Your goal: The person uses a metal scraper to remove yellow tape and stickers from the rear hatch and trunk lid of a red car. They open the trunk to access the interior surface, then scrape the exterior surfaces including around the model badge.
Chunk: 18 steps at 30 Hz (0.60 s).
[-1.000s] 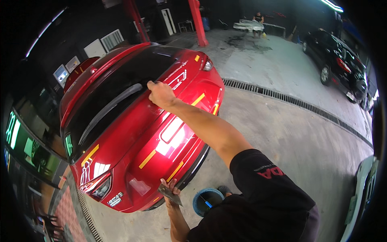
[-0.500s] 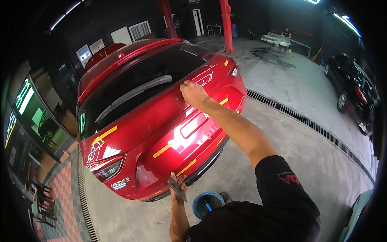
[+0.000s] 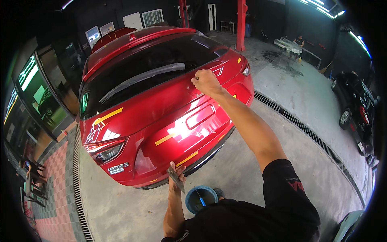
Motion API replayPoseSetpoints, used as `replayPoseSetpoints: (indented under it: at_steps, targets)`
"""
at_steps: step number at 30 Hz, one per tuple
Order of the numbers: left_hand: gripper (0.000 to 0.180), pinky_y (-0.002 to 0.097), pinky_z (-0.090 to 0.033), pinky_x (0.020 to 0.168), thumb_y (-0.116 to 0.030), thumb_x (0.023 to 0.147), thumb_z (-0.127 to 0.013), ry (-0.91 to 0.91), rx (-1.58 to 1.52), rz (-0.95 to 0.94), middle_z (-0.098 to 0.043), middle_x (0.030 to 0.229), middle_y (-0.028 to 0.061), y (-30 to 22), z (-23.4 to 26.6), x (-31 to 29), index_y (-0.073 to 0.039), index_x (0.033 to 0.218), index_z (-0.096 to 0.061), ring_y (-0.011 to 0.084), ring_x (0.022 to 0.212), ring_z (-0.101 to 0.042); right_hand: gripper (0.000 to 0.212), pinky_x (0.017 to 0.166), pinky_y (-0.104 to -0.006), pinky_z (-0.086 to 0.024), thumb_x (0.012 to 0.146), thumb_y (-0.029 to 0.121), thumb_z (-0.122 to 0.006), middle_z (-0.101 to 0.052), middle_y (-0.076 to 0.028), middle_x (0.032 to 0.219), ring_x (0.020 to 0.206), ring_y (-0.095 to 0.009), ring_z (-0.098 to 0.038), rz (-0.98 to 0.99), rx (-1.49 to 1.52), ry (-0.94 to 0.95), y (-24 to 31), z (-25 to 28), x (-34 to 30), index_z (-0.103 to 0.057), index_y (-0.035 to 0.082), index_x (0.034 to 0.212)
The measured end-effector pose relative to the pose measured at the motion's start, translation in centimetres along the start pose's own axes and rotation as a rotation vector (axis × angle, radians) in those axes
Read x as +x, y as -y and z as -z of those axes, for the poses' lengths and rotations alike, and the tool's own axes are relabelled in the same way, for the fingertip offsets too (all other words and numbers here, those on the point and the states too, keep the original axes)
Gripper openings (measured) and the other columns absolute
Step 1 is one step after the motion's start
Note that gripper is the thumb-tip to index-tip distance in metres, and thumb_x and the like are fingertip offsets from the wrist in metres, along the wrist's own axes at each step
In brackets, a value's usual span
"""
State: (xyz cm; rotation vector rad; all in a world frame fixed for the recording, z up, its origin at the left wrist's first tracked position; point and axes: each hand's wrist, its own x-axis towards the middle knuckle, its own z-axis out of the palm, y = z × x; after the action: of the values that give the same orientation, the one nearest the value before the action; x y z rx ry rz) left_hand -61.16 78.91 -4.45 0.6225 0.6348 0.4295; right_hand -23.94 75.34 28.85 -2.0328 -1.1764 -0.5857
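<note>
My right hand [image 3: 207,83] is closed at the rear of a red car [image 3: 141,125], just under the dark rear window [image 3: 161,54] and right of the wiper's tip [image 3: 177,66]. Its curled fingers hide whatever they may hold. Low by the rear bumper, my left hand [image 3: 180,171] grips a flat grey-brown piece [image 3: 176,180] with a pointed lower corner; its material is unclear. Yellow tape strips mark the bodywork, among them an upper-left strip [image 3: 109,115], a middle strip [image 3: 164,139] and a bumper strip [image 3: 187,158].
A blue bucket [image 3: 188,201] with a blue-handled tool [image 3: 202,200] stands by my feet. A floor grate [image 3: 310,129] runs along the right, before a black car [image 3: 352,109]. Near a red post [image 3: 241,26], another person [image 3: 299,40] is beside a pale panel [image 3: 287,45].
The view has shifted, so the car sits slightly higher and further right. My right hand stays closed near the same spot; my left still holds the flat piece.
</note>
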Motion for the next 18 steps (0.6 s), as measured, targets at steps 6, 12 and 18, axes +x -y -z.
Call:
replayPoseSetpoints:
  at_steps: [6, 12, 18]
  targets:
    - [0.074, 0.0266, -0.043, 0.045, -0.075, 0.100, -0.068, -0.030, 0.011, -0.006, -0.085, 0.098, 0.0084, 0.5, -0.1, 0.2, -0.002, 0.105, -0.077, 0.0090, 0.045, -0.058, 0.018, 0.080, -0.0544, -0.062, 0.092, 0.013, -0.074, -0.075, -0.028, 0.086, 0.087, -0.049, -0.076, -0.034, 0.106, 0.026, -0.7, 0.6, 0.6, -0.075, -0.004, 0.085]
    - [0.074, 0.0262, -0.043, 0.044, -0.075, 0.101, -0.067, -0.059, -0.009, -0.037, -0.084, 0.094, 0.0081, 0.6, -0.3, -0.1, -0.002, 0.106, -0.076, 0.0099, 0.043, -0.057, 0.024, 0.090, -0.0580, -0.064, 0.089, 0.015, -0.074, -0.076, -0.035, 0.096, 0.095, -0.053, -0.076, -0.084, 0.005, -0.052, 0.4, -0.2, 0.3, -0.075, -0.008, 0.097]
    - [0.078, 0.0279, -0.040, 0.044, -0.080, 0.092, -0.074, -0.031, 0.014, 0.016, -0.081, 0.092, 0.0099, 0.3, 0.1, 0.5, -0.005, 0.111, -0.069, 0.0121, 0.044, -0.054, 0.019, 0.093, -0.0542, -0.062, 0.089, 0.011, -0.071, -0.074, -0.035, 0.092, 0.094, -0.052, -0.076, -0.118, -0.003, 0.035, 0.0, 0.5, 0.8, -0.079, -0.006, 0.093]
